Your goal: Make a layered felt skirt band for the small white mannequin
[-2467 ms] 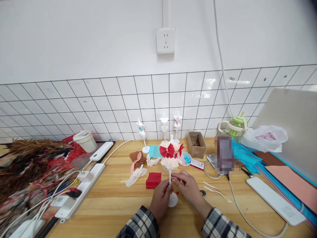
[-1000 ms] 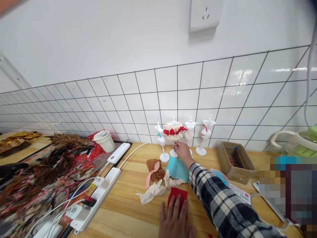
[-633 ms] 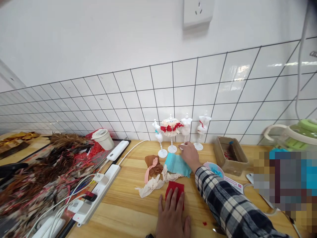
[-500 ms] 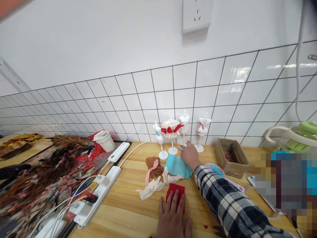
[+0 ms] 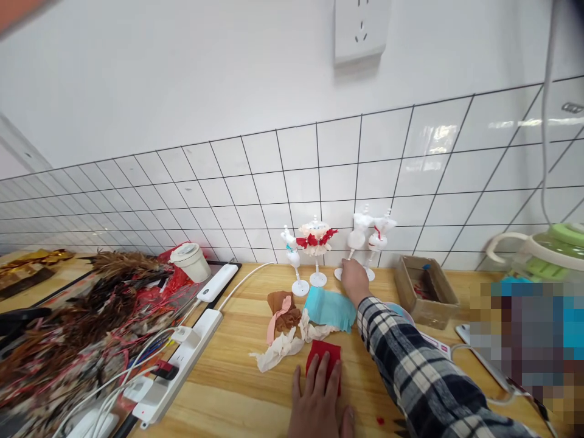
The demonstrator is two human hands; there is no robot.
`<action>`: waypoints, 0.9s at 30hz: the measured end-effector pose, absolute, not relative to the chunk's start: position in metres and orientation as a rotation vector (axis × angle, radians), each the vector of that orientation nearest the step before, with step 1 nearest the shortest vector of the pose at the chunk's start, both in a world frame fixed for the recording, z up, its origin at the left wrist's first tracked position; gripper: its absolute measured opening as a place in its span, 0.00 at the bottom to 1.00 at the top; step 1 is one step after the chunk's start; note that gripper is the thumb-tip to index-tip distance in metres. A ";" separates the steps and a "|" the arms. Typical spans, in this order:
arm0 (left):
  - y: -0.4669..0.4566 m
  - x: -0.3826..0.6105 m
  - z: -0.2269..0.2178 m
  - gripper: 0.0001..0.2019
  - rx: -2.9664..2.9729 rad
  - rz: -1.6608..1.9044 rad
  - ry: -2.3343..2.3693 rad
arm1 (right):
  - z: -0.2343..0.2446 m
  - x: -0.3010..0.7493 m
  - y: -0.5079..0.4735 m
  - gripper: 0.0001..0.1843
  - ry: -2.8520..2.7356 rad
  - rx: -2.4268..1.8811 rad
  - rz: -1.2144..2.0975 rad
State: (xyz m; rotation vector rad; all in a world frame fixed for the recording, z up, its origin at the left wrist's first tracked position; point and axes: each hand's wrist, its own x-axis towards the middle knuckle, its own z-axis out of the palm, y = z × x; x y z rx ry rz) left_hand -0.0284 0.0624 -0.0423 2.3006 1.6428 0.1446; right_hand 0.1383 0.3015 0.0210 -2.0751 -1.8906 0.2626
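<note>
White mannequin (image 5: pixel 359 234) rises just above the right hand (image 5: pixel 356 281), long axis tilted rightward; that grip is closed low on it; left hand (image 5: pixel 316 404), farther off, lies flat on red cloth (image 5: pixel 326 348)

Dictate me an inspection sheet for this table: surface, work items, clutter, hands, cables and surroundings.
Surface: wooden table; spills, nothing seen on its visible part.
Work items: four small mannequins near the wall, one wearing a frilled cream-and-red outfit; folded red cloth, blue cloth.
Clutter: feather pile at left; lidded tub; small red scrap.
Left hand: flat, fingers spread over the red cloth.
Right hand: gripping a tilted white mannequin low on its stand.
Cables: several white ones at the power strip; another hangs at right.
Surroundings: tiled wall, wall socket.
</note>
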 end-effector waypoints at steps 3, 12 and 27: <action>0.057 -0.025 -0.030 0.34 2.304 0.172 1.638 | 0.031 0.148 0.286 0.20 -1.885 -2.085 0.236; 0.041 -0.017 -0.013 0.28 2.370 0.260 1.739 | 0.045 0.148 0.210 0.20 -2.110 -1.884 0.212; 0.038 -0.015 -0.019 0.29 2.409 0.288 1.797 | 0.009 0.166 0.126 0.26 -2.161 -1.834 0.285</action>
